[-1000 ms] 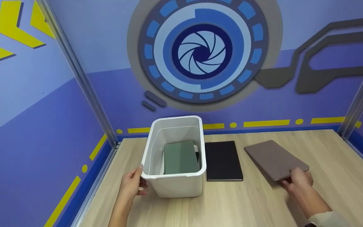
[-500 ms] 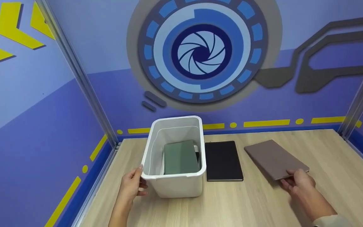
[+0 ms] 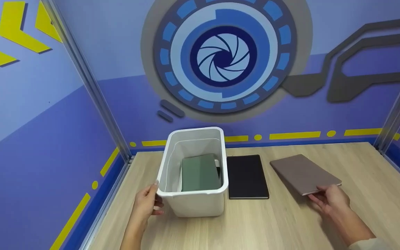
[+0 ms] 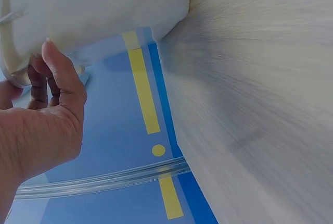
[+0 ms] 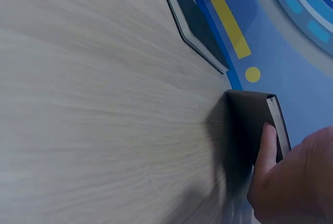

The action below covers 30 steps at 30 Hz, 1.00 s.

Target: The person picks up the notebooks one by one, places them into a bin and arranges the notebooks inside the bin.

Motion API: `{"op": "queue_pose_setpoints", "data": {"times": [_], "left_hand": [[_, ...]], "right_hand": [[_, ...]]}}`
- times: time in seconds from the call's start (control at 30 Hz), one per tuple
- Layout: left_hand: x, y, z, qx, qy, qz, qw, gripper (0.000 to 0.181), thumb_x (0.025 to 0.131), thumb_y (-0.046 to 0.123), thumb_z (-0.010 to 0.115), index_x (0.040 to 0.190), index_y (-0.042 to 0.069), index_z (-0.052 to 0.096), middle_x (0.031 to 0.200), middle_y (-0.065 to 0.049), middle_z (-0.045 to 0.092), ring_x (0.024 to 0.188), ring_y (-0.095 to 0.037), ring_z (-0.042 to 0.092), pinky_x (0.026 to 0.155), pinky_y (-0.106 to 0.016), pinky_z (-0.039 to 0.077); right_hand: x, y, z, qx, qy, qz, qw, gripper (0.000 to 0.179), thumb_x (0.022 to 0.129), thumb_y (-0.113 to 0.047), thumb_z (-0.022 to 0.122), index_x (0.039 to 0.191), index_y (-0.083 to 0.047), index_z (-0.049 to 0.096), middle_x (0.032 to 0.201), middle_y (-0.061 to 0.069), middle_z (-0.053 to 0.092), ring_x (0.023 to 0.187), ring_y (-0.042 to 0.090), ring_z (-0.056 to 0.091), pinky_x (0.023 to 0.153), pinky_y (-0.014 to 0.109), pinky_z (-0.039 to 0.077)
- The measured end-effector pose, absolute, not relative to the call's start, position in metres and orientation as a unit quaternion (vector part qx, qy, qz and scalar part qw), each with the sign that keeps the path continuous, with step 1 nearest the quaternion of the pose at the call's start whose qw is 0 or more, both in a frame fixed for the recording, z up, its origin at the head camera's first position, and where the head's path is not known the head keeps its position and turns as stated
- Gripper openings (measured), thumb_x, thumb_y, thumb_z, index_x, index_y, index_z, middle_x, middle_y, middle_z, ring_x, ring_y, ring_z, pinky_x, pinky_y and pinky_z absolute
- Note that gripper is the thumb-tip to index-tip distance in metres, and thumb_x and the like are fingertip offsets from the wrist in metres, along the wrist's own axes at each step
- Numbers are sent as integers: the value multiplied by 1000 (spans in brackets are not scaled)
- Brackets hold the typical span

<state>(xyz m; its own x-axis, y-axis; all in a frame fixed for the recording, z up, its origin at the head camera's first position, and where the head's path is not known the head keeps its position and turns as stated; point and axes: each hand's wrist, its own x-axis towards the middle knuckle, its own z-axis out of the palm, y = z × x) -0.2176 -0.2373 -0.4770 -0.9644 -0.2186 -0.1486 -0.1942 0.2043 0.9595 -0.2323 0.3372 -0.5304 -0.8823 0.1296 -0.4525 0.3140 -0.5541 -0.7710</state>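
Observation:
My left hand (image 3: 145, 202) grips the near left corner of a white plastic bin (image 3: 196, 205), thumb at the rim and fingers under it. Inside the bin lies a green notebook (image 3: 200, 173), over other things that are mostly hidden. My right hand (image 3: 333, 201) pinches the near edge of a brown notebook (image 3: 304, 173), thumb on top and fingers below. That near edge is tilted up off the table, and the right wrist view shows the shadowed underside of the brown notebook (image 5: 250, 114). Between bin and brown notebook, a black notebook (image 3: 248, 177) lies flat.
The wooden table (image 3: 248, 225) meets a blue patterned wall (image 3: 123, 100) at the back. Metal posts (image 3: 92, 83) stand at the corners. The bin's right side stands close beside the black notebook.
My right hand has shifted slightly right along the brown notebook's near edge, which has risen a little. The left hand and the bin stay in place.

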Motion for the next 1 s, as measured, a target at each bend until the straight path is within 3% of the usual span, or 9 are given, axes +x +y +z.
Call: {"op": "queue_pose_setpoints", "data": {"times": [0.2, 0.33, 1.0], "left_hand": [[-217, -237, -477, 127, -777, -616, 9, 44, 113, 45, 48, 104, 6, 68, 85, -4, 61, 77, -19, 64, 57, -31, 62], [-216, -237, -476, 123, -780, -613, 12, 43, 113, 44, 49, 104, 6, 68, 85, -4, 61, 77, -19, 65, 58, -30, 62], [-219, -237, -476, 139, -773, -619, 7, 47, 113, 42, 50, 115, 0, 69, 84, -5, 60, 76, -19, 63, 57, -29, 62]], "right_hand": [[-231, 339, -536, 235, 449, -860, 50, 74, 109, 1, 41, 170, -24, 7, 87, -6, 69, 86, 9, 74, 84, 31, 67], [-230, 341, -538, 236, 452, -859, 49, 83, 108, 3, 41, 172, -24, -6, 87, -9, 68, 86, 6, 72, 85, 32, 66], [-230, 342, -526, 237, 446, -862, 43, 83, 111, -2, 42, 170, -30, -10, 90, -14, 65, 88, 3, 70, 89, 31, 66]]}}
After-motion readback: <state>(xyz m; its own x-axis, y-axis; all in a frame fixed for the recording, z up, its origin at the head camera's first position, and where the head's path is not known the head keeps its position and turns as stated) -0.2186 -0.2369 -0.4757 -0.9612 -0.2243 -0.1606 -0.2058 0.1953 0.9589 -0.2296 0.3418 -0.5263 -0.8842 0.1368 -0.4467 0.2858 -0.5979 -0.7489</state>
